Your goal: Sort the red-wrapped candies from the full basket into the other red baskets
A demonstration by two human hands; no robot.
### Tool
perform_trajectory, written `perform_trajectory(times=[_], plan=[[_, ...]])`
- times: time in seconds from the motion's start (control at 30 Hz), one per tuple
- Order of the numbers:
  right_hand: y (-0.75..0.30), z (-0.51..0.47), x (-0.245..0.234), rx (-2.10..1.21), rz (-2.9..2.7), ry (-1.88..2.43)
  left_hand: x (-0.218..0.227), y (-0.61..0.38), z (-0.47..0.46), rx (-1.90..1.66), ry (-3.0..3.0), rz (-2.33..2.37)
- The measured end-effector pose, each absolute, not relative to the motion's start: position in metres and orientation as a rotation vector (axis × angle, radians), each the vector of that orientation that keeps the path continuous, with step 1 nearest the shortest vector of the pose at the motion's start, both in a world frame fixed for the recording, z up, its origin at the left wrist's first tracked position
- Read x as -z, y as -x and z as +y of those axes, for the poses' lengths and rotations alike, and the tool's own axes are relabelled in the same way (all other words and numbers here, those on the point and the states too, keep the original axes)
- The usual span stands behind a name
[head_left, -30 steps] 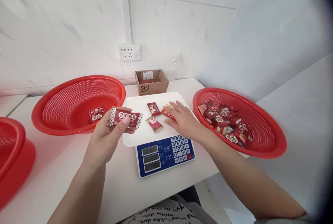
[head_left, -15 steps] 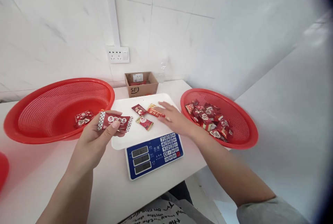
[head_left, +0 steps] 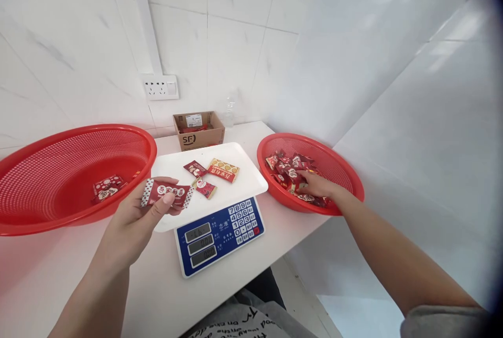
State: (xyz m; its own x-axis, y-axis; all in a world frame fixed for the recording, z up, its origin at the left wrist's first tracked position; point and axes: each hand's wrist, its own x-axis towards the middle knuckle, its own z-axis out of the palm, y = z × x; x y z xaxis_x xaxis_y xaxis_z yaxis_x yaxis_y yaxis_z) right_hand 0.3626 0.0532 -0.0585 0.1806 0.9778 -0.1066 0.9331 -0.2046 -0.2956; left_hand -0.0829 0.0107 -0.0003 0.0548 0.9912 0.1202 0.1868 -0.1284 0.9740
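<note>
My left hand pinches a red snack packet with dotted ends, thumb on top, in front of the scale platter's left edge. On the white platter lie a dark red packet, a larger gold-and-red packet and a small red packet. My right hand reaches into the right red basket, fingers apart and touching the pile of red packets. The scale's blue panel faces me.
At the left stands a bigger red basket with a few packets in it. A cardboard box and a clear plastic bottle are at the back by the tiled wall. The white table ends on the right below the right basket.
My right hand has left the gold-and-red packet on the platter and moved right into the right basket. My left hand still holds its packet. The view has turned slightly right.
</note>
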Motion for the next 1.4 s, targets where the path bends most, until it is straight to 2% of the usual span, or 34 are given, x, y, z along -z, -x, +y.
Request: perform_trajectory(times=[0.2, 0.43, 0.97, 1.17, 1.4], plan=[[-0.362, 0.065, 0.048, -0.560, -1.555, 2.177, -0.003, 0.084, 0.006, -1.158, -1.502, 1.251], [-0.350, 0.072, 0.024, -0.677, -1.226, 1.803, -0.005, 0.082, 0.006, -1.199, -1.470, 1.288], [-0.322, 0.074, 0.009, -0.813, -1.063, 1.633, -0.007, 0.085, 0.005, -1.143, -1.497, 1.276], [-0.268, 0.061, -0.015, -0.821, -1.190, 1.524, -0.012, 0.084, 0.002, -1.128, -1.498, 1.231], [-0.182, 0.061, -0.004, -0.659, -1.924, 1.301, -0.018, 0.081, -0.001, -1.128, -1.467, 1.232]])
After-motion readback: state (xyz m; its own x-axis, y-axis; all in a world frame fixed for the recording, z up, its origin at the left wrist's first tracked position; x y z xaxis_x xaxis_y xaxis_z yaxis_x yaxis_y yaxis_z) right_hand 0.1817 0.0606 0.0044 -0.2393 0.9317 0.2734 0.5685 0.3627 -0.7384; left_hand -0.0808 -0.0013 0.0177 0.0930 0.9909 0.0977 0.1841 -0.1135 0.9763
